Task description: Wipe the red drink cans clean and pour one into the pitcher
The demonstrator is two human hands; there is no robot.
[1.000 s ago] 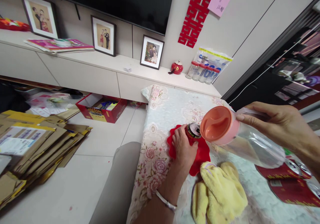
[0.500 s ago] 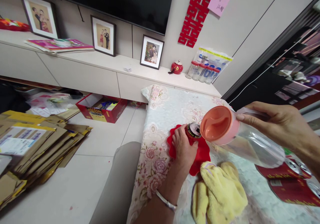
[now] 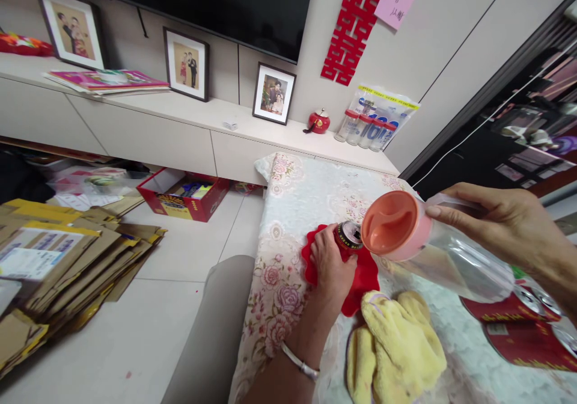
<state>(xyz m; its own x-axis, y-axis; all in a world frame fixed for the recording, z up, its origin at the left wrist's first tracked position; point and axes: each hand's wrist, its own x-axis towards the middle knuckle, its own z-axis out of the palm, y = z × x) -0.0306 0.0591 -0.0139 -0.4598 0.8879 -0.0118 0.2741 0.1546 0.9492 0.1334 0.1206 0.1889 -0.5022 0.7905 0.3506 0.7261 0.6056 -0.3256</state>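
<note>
My left hand [image 3: 331,263] is wrapped round a red drink can [image 3: 348,235], whose opened top faces up. The can is over a red wavy-edged tray [image 3: 360,284] on the flowered tablecloth [image 3: 288,235]. In my right hand [image 3: 500,211] is the handle of a clear plastic pitcher [image 3: 464,266] with an orange lid [image 3: 390,223]. The pitcher is tipped well over to the left, its lid close beside the can's top. Whether liquid is flowing between them I cannot tell. Just below lies a crumpled yellow cloth [image 3: 401,350].
More red cans [image 3: 532,338] stand at the table's right. Behind the table, a low white cabinet [image 3: 180,121] carries picture frames, a red pot [image 3: 318,121] and red-lidded jars [image 3: 365,130]. Flattened cardboard [image 3: 85,266] and an open red box [image 3: 184,196] are on the floor at left.
</note>
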